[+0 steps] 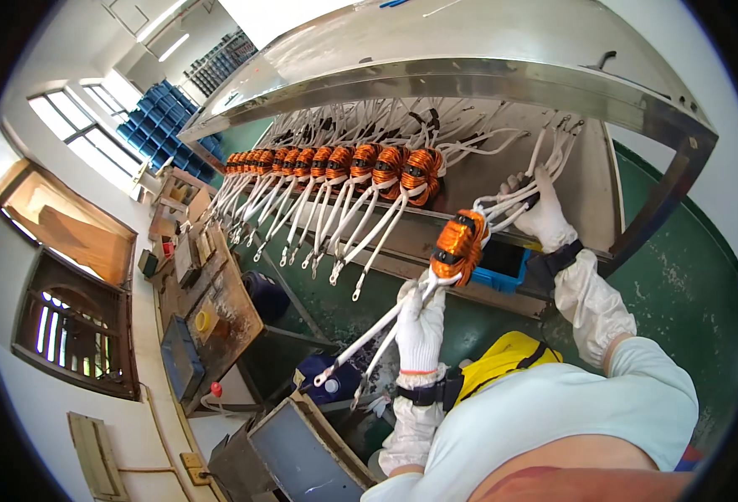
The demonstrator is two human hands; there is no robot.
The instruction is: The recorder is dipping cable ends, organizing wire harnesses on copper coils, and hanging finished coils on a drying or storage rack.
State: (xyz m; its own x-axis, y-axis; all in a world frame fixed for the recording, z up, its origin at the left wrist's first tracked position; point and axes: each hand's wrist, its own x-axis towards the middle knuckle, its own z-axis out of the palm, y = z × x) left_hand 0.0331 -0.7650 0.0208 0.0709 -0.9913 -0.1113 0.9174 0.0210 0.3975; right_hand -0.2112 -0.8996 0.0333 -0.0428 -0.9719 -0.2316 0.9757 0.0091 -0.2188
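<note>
A copper-wire coil (pixel 459 245) with dark bands and white sleeved leads hangs in front of a metal bench. My left hand (pixel 421 326), in a white glove, is closed around the leads at its near end; two of these leads (pixel 377 326) stick out to the left, tipped with metal lugs. Beyond the coil, my right hand (pixel 545 213), also gloved, grips the bundle of far leads (pixel 503 203), whose lugged ends point up over the shelf. A long row of similar coils (pixel 365 161) stands on the shelf just left of the held one.
The bench's metal top edge (pixel 469 69) runs above the shelf. Under the shelf sits a blue bin (pixel 500 272). A wooden worktable (pixel 218 293) is on the left, with a grey box (pixel 306 452) nearer me. Blue crates (pixel 164 125) are stacked far back.
</note>
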